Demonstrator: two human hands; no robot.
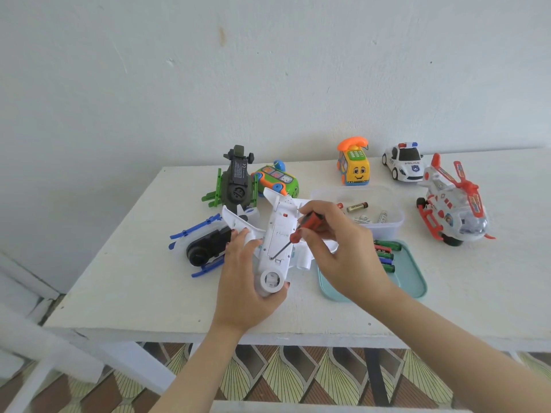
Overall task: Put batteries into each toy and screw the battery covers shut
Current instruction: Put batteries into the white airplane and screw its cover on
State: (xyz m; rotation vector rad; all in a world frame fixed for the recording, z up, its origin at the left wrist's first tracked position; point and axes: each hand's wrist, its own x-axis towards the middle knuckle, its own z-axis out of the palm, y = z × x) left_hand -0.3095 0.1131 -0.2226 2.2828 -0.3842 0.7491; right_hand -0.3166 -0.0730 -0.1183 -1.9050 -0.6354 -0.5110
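Over the white table [134, 263], left hand [238, 284] grips the plane [279, 211] belly-up, steadying its cover [275, 237] for the screwdriver [301, 231] the right hand [343, 251] pinches.

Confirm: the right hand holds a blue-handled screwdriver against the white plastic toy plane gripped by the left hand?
No: the head view shows a red-and-black-handled screwdriver. The right hand holds it against the white plastic toy plane gripped by the left hand.

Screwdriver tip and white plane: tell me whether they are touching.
Touching. Head view shows the tip of the screwdriver planted on the white plane, no gap visible.
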